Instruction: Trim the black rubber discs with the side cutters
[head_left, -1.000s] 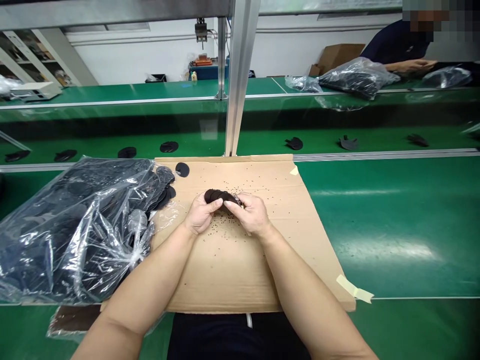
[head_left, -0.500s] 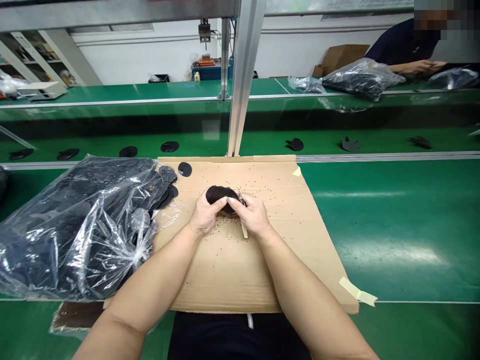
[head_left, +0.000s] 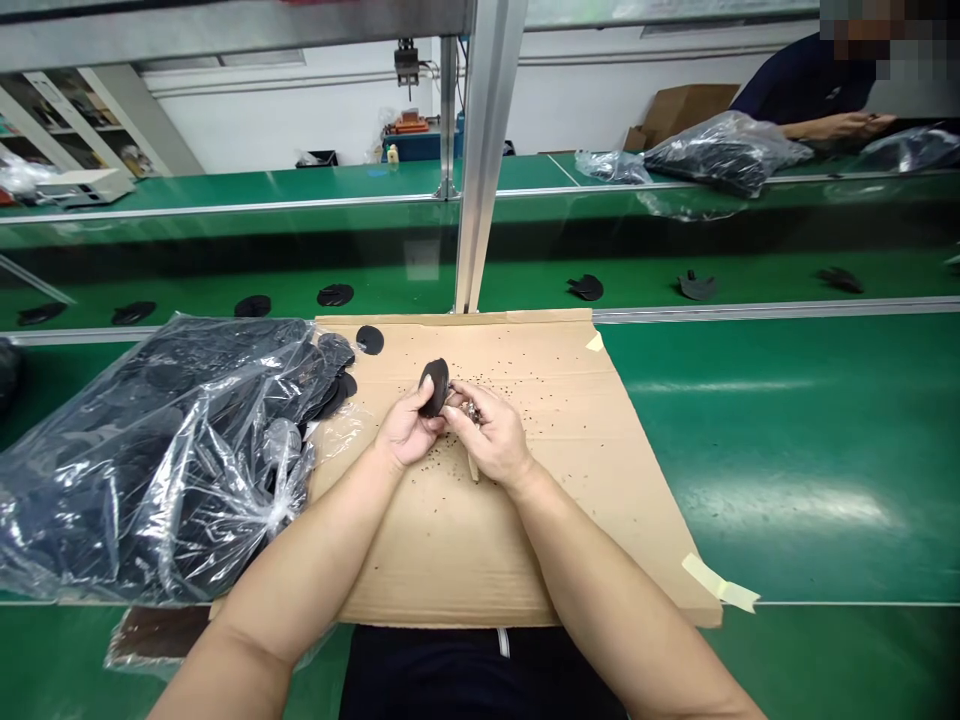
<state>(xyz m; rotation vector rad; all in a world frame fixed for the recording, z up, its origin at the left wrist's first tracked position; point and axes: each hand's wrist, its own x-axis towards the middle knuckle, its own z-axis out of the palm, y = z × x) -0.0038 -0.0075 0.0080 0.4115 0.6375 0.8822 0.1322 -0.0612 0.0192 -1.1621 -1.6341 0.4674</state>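
Observation:
My left hand (head_left: 405, 432) pinches a small black round pad (head_left: 434, 387) and holds it up on edge above a sheet of brown cardboard (head_left: 510, 520). My right hand (head_left: 491, 438) is closed beside it, fingertips near the pad, gripping a thin pale tool (head_left: 472, 466) whose end pokes out below the palm. Small dark specks litter the cardboard under both hands.
A clear plastic bag (head_left: 150, 450) full of black pads lies at my left, with loose pads (head_left: 368, 340) spilling at its mouth. More black pieces (head_left: 587, 287) lie on the green belt behind. An aluminium post (head_left: 480, 150) stands ahead. Another person (head_left: 817, 90) works at the far right.
The black pad went from lying flat across both hands to standing on edge in my left hand. My right hand drew back slightly toward me with the tool.

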